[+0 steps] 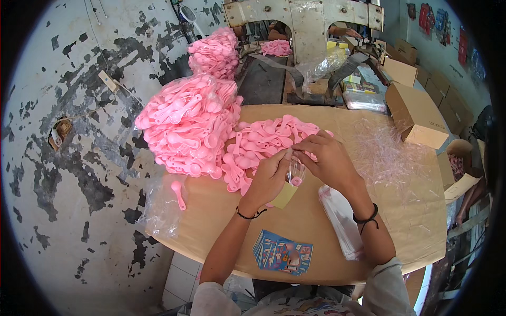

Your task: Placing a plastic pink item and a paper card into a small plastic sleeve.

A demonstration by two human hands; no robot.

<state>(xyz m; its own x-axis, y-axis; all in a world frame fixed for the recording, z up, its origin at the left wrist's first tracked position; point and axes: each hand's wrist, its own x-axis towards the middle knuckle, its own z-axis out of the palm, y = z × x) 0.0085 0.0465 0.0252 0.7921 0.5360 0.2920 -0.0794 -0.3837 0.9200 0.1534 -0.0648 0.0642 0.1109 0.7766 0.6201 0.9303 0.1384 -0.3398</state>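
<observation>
In the middle of the table, my left hand [269,179] and my right hand [328,159] pinch the top of a small clear plastic bag [296,167]. A yellow card [284,196] shows at its lower end, with a bit of pink beside it. My fingers partly hide the bag's mouth. Just beyond my hands spreads a loose heap of pink plastic spoons [258,141]. Beneath my right forearm lies a stack of flat clear bags [340,224]. A fanned pile of blue printed cards [283,253] rests near the front edge.
A big clear sack of pink spoons [184,126] stands at the left, another sack [213,52] behind it. One single spoon [179,195] lies left of the heap. Thin plastic strips [387,152] litter the right side, near a cardboard box [416,118]. A metal machine [308,31] stands behind.
</observation>
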